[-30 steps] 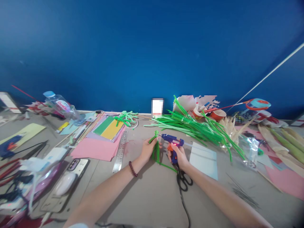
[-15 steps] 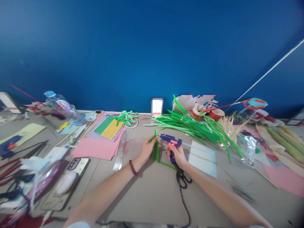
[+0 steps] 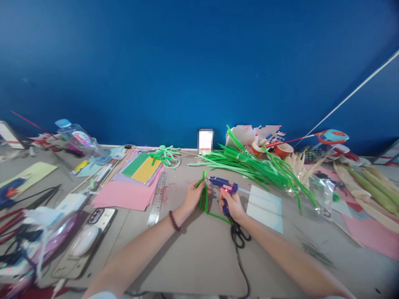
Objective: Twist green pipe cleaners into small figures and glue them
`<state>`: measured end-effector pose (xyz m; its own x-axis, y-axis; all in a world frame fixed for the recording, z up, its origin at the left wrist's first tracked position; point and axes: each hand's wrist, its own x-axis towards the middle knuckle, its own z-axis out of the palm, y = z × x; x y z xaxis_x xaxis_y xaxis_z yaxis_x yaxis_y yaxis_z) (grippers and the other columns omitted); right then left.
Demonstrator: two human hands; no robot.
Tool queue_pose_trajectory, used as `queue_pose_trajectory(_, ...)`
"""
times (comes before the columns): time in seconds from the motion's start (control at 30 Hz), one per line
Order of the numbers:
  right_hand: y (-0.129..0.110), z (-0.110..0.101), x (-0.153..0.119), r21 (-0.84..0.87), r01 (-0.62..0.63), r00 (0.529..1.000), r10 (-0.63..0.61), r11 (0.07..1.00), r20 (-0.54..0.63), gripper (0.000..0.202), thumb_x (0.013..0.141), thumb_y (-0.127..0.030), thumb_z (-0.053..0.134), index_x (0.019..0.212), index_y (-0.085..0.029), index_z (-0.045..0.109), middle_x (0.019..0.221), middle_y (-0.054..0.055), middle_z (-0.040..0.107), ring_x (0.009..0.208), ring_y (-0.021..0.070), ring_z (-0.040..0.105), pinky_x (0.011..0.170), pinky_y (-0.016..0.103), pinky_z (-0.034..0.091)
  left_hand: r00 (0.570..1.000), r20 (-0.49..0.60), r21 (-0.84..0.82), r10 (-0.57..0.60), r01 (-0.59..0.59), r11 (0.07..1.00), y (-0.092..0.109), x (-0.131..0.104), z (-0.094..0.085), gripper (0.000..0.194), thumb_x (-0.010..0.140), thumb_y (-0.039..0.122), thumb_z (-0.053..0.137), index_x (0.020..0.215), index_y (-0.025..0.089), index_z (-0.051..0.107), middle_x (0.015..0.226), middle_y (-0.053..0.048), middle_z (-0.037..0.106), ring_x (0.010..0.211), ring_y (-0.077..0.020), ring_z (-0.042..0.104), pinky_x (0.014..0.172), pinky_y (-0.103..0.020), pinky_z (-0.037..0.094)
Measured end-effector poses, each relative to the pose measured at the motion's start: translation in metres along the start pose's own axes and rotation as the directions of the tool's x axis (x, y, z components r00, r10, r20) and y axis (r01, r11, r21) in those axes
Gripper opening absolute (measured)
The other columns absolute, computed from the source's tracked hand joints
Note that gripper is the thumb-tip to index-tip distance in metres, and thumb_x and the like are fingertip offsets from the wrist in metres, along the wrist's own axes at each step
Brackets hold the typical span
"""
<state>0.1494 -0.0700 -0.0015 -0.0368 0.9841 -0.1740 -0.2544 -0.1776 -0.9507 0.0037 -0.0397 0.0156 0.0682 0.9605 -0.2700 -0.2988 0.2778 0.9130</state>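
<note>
Over the middle of the table, my left hand (image 3: 195, 194) is closed around a bent bunch of green pipe cleaners (image 3: 204, 197), with a small loop showing above the fingers and strands hanging below. My right hand (image 3: 232, 203) grips a blue hot glue gun (image 3: 223, 183) by its handle. A red light glows on its body, and a clear glue stick sticks out at the back. The gun's nozzle points left and meets or nearly meets the pipe cleaners just under the loop. Black scissors (image 3: 241, 238) lie below my right hand, partly hidden by it.
Behind my hands lies a heap of green pipe cleaners (image 3: 255, 164). Pink paper (image 3: 127, 195) and a steel ruler (image 3: 157, 199) are to the left, beyond a phone (image 3: 73, 259). White paper (image 3: 264, 207) lies to the right. The gun's cord (image 3: 241, 265) runs to the front edge.
Both hands, the glue gun and the pipe cleaners stay almost in place. The whole view has shifted very slightly.
</note>
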Motion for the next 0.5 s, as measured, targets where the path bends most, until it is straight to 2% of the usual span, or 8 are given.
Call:
queue_pose_trajectory(0.33,0.0012,-0.0009,-0.0018,-0.007,0.034,0.999,-0.034,0.999,0.013,0.047,0.073,-0.056,0.061,0.051,-0.019,0.042,0.036,-0.007,0.041,0.028,0.0091,0.046,0.031,0.020,0.032,1.000,-0.004,0.039,0.015,-0.014,0.999,-0.0008,-0.0005,-0.0008,0.035,0.065,0.047,0.070,0.065,0.011,0.066,0.060,-0.006,0.065,0.048,-0.0115,0.058,0.045,-0.020,0.043)
queue_pose_trajectory(0.5,-0.0014,-0.0009,-0.0027,0.003,0.011,1.000,-0.011,1.000,0.016,0.042,0.071,-0.055,0.063,0.058,-0.018,0.048,0.036,-0.007,0.042,0.028,0.0092,0.045,0.031,0.020,0.031,1.000,-0.002,0.037,0.013,-0.013,0.999,-0.0014,0.0008,-0.0012,0.036,0.065,0.047,0.070,0.064,0.011,0.066,0.061,-0.006,0.066,0.049,-0.0120,0.059,0.045,-0.020,0.044)
